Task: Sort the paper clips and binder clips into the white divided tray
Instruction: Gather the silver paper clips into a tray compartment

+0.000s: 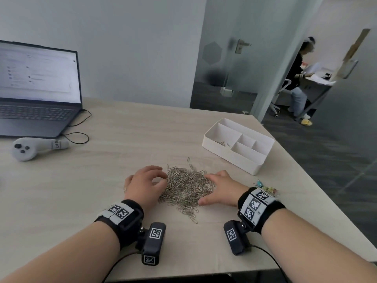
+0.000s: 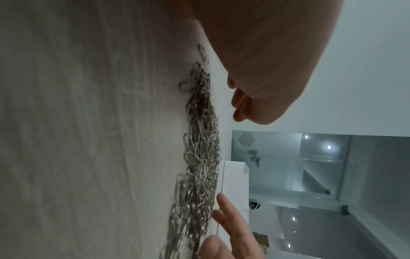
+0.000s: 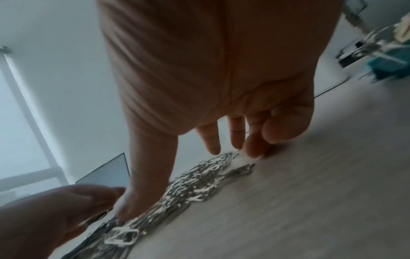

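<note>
Paper clips heaped between two hands

The paper clips (image 1: 186, 187) lie piled on the worktop (image 1: 122, 139), the left hand (image 1: 143, 184) with loosely curled fingers and the right hand (image 1: 221, 188) flat, both touching the heap, grasping nothing. The white divided tray (image 1: 253, 168) stands near, right; binder clips (image 1: 266, 187) beside the right wrist.

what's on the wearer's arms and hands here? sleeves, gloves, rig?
Left hand and right hand are bare, no gloves; no sleeves in view. Each wrist carries a black wristband with white patches printed with square black-and-white markers. A black camera block, also marker-tagged, hangs off each band, trailing a black cable.
</note>
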Available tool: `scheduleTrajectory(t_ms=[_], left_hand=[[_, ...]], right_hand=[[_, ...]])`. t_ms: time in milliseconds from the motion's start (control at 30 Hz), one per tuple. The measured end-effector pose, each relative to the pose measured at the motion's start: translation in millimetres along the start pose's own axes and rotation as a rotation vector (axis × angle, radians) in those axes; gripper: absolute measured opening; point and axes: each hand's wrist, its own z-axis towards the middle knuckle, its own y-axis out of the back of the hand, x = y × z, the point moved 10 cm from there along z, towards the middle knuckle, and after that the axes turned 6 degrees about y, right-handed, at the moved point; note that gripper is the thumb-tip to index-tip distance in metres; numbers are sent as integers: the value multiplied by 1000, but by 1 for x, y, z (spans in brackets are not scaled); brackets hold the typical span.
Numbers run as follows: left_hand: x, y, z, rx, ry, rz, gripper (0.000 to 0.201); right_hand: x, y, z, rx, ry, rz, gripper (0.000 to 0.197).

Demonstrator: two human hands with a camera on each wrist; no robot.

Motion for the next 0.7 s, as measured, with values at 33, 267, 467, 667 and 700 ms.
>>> scheduleTrajectory(t_ms=[33, 267, 467, 667, 700], left_hand=[[0, -4, 2, 20, 2, 72, 21], [-1, -33, 4, 199, -9, 346, 60], [-4, -34, 3, 232, -63, 346, 65], [-8, -37, 4, 263, -100, 323, 73], [-8, -38, 5, 265, -99, 316, 75]], right_hand=[[3, -2, 2, 15, 11, -19, 115], [7, 56, 18, -345, 10, -94, 60], [-27, 119, 42, -500, -187, -369, 48], [-36, 115, 74, -368, -258, -491, 49], [-37, 114, 78, -380, -259, -452, 48]])
